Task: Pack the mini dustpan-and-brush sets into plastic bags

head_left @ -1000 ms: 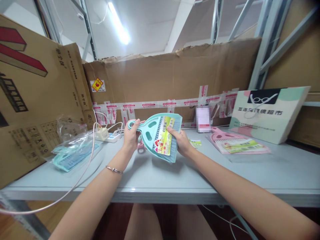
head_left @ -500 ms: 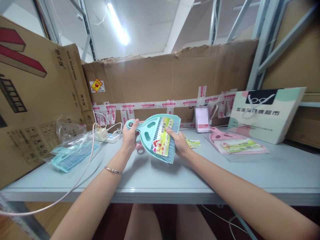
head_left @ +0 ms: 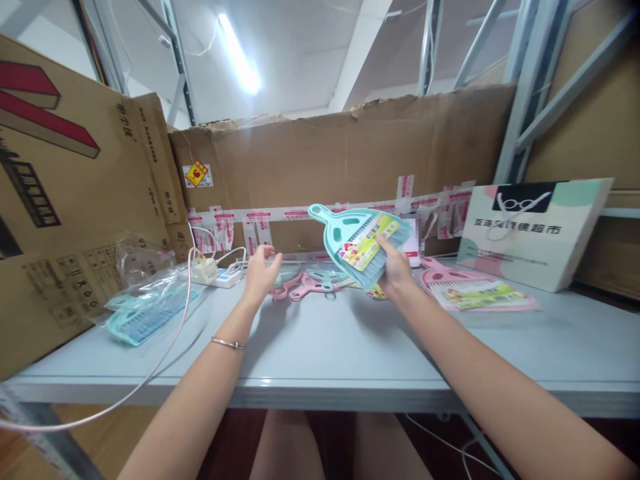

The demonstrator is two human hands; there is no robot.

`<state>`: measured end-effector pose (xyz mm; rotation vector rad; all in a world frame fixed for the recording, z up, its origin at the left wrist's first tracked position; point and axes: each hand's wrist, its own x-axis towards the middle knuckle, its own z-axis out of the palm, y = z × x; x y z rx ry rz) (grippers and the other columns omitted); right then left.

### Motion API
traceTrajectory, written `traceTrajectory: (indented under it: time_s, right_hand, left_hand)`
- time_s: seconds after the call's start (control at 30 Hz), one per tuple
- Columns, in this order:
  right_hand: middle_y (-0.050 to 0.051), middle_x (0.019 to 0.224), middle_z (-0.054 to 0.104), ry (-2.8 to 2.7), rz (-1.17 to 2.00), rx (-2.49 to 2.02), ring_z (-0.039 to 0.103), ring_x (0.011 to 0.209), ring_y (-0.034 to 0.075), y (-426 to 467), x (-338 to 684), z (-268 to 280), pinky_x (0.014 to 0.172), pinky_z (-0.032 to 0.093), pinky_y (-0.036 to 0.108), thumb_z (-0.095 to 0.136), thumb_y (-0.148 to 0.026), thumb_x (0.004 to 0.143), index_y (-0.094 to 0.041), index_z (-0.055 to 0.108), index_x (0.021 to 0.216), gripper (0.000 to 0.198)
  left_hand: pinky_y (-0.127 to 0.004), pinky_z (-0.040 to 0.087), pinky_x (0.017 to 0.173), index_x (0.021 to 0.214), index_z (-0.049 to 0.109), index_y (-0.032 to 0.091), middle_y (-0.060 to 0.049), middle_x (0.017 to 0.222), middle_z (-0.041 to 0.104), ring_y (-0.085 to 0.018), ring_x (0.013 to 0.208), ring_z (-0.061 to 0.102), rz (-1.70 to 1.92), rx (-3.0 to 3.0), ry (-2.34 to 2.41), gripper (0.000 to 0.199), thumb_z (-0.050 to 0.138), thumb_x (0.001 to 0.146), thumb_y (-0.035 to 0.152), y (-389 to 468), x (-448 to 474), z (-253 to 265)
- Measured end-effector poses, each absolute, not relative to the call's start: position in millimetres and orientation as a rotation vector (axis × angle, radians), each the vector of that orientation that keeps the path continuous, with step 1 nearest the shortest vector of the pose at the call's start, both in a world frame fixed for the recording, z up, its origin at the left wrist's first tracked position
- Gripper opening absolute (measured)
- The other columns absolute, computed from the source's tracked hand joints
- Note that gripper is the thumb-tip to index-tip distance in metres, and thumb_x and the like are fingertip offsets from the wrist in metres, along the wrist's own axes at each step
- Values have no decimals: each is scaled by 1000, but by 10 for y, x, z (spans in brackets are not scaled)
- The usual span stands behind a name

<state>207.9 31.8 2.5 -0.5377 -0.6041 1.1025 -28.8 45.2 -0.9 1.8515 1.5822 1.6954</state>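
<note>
My right hand (head_left: 396, 272) grips a mint-green dustpan and brush set (head_left: 341, 223) by its wide bristle end, thumb on top. The set is held tilted above the table, its looped handle pointing up and left. A yellow-green printed card (head_left: 369, 241) lies across the brush bristles. My left hand (head_left: 261, 277) is empty, thumb and fingers apart, over the table left of the set. Just beyond it lie pink and mint dustpans or brushes (head_left: 313, 287), partly overlapping; how many cannot be made out.
A bagged mint dustpan set (head_left: 145, 319) lies at left, near a power strip (head_left: 227, 277) and white cable. At right are a pink dustpan set (head_left: 475, 288) and a printed white box (head_left: 520, 230). A phone (head_left: 413, 243) stands behind my right hand. Cardboard (head_left: 320, 160) walls the back.
My left hand has let go of the set's handle. My right hand has carried the set up and right, uncovering the pink and mint pieces on the table.
</note>
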Motion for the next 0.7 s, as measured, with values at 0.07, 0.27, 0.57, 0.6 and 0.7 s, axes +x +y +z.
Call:
traceTrajectory:
  time_s: [0.07, 0.27, 0.57, 0.6, 0.7]
  right_hand:
    - [1, 80, 71, -592, 1115, -572, 67, 72, 15, 358, 2161, 21, 72, 55, 31, 53, -19, 81, -17, 58, 96, 17]
    - [6, 76, 71, -677, 1287, -737, 67, 68, 18, 317, 2292, -76, 70, 55, 36, 51, -18, 82, -13, 59, 96, 17]
    - [14, 70, 70, -915, 1474, -996, 66, 58, 23, 85, 2209, -141, 65, 55, 40, 58, -8, 75, -6, 64, 86, 13]
    - [13, 70, 70, -915, 1459, -1008, 66, 58, 22, 88, 2188, -152, 66, 55, 39, 59, -8, 74, -6, 63, 85, 12]
    - [12, 77, 71, -882, 1425, -1000, 67, 66, 21, 125, 2150, -190, 71, 54, 38, 57, -10, 77, -8, 62, 88, 13]
  left_hand:
    - [-46, 28, 95, 92, 56, 16, -14, 108, 59, -32, 111, 46, 1537, 2000, 1736, 35, 64, 64, 35, 474, -303, -80]
    - [-45, 31, 91, 85, 63, 19, -9, 100, 65, -30, 102, 52, 1067, 2311, 2002, 25, 69, 62, 28, 521, -296, -166]
    - [-40, 35, 78, 71, 60, 18, -8, 83, 66, -26, 87, 56, 1010, 2489, 2195, 14, 48, 77, 22, 394, -195, -50]
    - [-39, 35, 76, 71, 59, 18, -8, 82, 66, -25, 85, 56, 1022, 2508, 2186, 14, 48, 77, 22, 372, -186, -48]
    - [-35, 35, 72, 69, 57, 19, -6, 77, 65, -23, 80, 57, 1033, 2604, 2098, 12, 48, 77, 22, 307, -127, -53]
